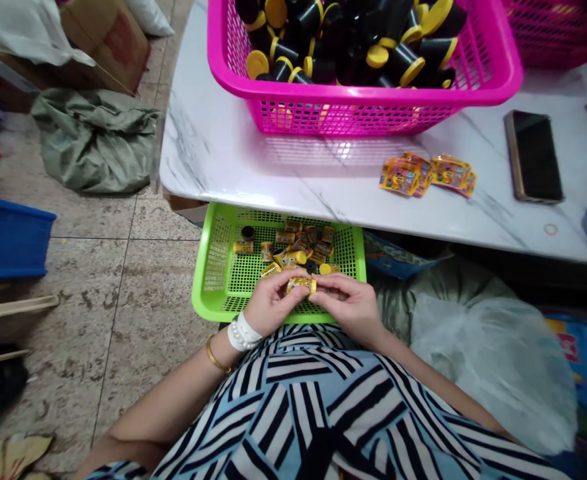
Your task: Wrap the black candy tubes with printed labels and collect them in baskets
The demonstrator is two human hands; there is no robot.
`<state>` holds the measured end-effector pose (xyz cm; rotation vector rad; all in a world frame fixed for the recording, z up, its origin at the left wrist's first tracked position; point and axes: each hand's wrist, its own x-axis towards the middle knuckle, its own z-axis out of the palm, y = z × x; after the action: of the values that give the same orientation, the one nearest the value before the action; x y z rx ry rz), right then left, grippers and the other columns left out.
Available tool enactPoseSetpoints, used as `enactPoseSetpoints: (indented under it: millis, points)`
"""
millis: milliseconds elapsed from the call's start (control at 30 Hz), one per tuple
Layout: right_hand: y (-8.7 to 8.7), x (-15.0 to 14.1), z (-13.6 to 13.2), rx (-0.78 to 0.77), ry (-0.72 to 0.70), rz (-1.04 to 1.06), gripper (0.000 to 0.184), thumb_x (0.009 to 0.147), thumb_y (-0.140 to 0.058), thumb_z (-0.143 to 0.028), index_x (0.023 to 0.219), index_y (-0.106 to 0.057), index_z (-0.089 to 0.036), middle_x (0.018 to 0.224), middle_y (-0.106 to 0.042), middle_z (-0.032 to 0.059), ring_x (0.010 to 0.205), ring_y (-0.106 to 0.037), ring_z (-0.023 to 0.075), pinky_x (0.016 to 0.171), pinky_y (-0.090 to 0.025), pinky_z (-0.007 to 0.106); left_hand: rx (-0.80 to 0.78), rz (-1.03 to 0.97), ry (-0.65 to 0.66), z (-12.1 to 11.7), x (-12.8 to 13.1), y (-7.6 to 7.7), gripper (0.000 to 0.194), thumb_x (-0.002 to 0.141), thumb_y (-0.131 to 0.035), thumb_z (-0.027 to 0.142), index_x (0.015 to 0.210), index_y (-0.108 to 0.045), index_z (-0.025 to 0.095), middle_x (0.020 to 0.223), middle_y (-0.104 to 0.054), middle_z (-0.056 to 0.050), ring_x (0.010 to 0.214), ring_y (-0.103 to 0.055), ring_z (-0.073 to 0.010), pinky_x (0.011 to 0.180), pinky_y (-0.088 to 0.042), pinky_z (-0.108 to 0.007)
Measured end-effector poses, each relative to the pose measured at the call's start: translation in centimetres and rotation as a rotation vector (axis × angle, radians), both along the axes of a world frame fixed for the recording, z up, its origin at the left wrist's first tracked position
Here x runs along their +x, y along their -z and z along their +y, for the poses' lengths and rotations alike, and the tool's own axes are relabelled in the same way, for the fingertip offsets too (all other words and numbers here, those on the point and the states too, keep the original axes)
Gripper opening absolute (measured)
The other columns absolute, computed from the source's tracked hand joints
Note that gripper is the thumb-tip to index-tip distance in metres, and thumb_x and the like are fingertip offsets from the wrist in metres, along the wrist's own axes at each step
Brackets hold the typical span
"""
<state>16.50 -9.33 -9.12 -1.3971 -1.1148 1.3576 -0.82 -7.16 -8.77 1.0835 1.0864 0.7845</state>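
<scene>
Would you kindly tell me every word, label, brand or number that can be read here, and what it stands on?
Nothing can be read: the print on the yellow-wrapped tube between the left hand and right hand, and on the orange sachets on the marble table, is too small or blurred.

The person wears a loose short-sleeved top (293, 413) with angular blocks of black and white stripes on pale blue. Around the left wrist (247, 328) sit a wide white band (238, 333) and a strand of white pearl beads (234, 340), with a thin gold bangle (216, 357) just up the forearm.
</scene>
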Motion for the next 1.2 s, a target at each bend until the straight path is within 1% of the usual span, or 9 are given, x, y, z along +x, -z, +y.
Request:
enactPoseSetpoints:
  millis: [200,300,433,600,800,933,1067,1133,1200]
  points:
    - [1.3,0.1,1.0,-0.167,-0.022,0.198,0.032,0.07,-0.082,-0.032,0.097,-0.073,-0.018,0.073,-0.07,0.0016,0.06,-0.066,0.0121,0.063,-0.06,0.027,-0.291,-0.216,0.022,0.8,-0.4,1.0,0.046,0.082,-0.067,0.045,0.116,-0.058,0.015,0.068,-0.064,0.0,0.053,-0.058,-0.0101,0.052,-0.046,-0.021]
    - [1.7,0.9,1.4,-0.107,-0.131,0.222,0.037,0.07,-0.082,-0.029,0.105,-0.073,-0.022,0.09,-0.07,0.0036,0.077,-0.068,0.0143,0.074,-0.059,0.03,-0.451,-0.272,0.037,1.1,-0.6,0.9,0.042,0.079,-0.071,0.048,0.099,-0.062,0.012,0.066,-0.066,-0.002,0.045,-0.055,-0.007,0.044,-0.042,-0.017]
    - [2.4,1.5,1.6,0.022,-0.184,0.174,0.018,0.071,-0.082,-0.03,0.088,-0.078,-0.024,0.092,-0.066,0.0044,0.088,-0.065,0.0162,0.08,-0.058,0.031,-0.596,-0.33,0.036,1.0,0.0,0.7,0.044,0.08,-0.066,0.055,0.089,-0.06,0.012,0.053,-0.063,-0.001,0.031,-0.047,-0.0062,0.031,-0.033,-0.014]
    - [2.8,1.3,1.5,-0.066,-0.106,0.41,0.019,0.074,-0.08,-0.031,0.092,-0.076,-0.028,0.101,-0.059,0.0018,0.075,-0.067,0.0132,0.06,-0.064,0.03,-0.659,-0.5,0.019,1.0,0.6,0.2,0.041,0.074,-0.075,0.048,0.089,-0.056,0.015,0.052,-0.063,0.003,0.028,-0.041,-0.0038,0.029,-0.033,-0.013]
    - [1.8,0.6,0.7,0.018,-0.072,0.383,0.012,0.075,-0.079,-0.027,0.085,-0.074,-0.022,0.095,-0.057,0.0011,0.059,-0.067,0.0104,0.052,-0.065,0.029,-0.599,-0.352,0.027,1.2,1.2,-0.5,0.045,0.072,-0.072,0.056,0.073,-0.05,0.018,0.04,-0.053,0.008,0.021,-0.031,-0.0032,0.023,-0.025,-0.013]
    - [-1.4,1.3,1.9,0.289,-0.113,-0.045,0.008,0.082,-0.072,-0.027,0.083,-0.075,-0.02,0.087,-0.064,0.0035,0.057,-0.065,0.0108,0.05,-0.059,0.024,-0.568,-0.141,0.058,1.1,1.3,-0.3,0.05,0.077,-0.058,0.068,0.079,-0.05,0.018,0.036,-0.051,0.007,0.02,-0.031,-0.0057,0.023,-0.023,-0.014]
    - [-6.3,5.3,6.6,0.723,0.031,-0.684,0.016,0.088,-0.065,-0.023,0.099,-0.076,-0.021,0.078,-0.069,0.0055,0.07,-0.066,0.0155,0.067,-0.056,0.027,-0.349,0.168,0.114,1.3,1.2,0.4,0.073,0.078,-0.055,0.069,0.126,-0.041,0.016,0.045,-0.06,0.004,0.025,-0.045,-0.0124,0.025,-0.029,-0.017]
    - [-7.9,7.8,9.7,0.718,0.156,-0.956,0.026,0.088,-0.065,-0.028,0.111,-0.073,-0.02,0.075,-0.068,0.0054,0.066,-0.063,0.0166,0.066,-0.053,0.029,-0.251,0.25,0.085,1.4,1.1,0.4,0.081,0.077,-0.057,0.067,0.136,-0.034,0.016,0.048,-0.062,0.004,0.026,-0.046,-0.0131,0.026,-0.03,-0.018]
    - [-8.0,9.5,12.7,0.66,0.151,-1.135,0.022,0.085,-0.068,-0.03,0.104,-0.076,-0.021,0.075,-0.07,0.005,0.067,-0.064,0.018,0.067,-0.052,0.03,-0.219,0.239,0.059,1.4,1.1,0.5,0.079,0.077,-0.057,0.066,0.135,-0.038,0.015,0.051,-0.062,0.003,0.027,-0.046,-0.012,0.027,-0.031,-0.018]
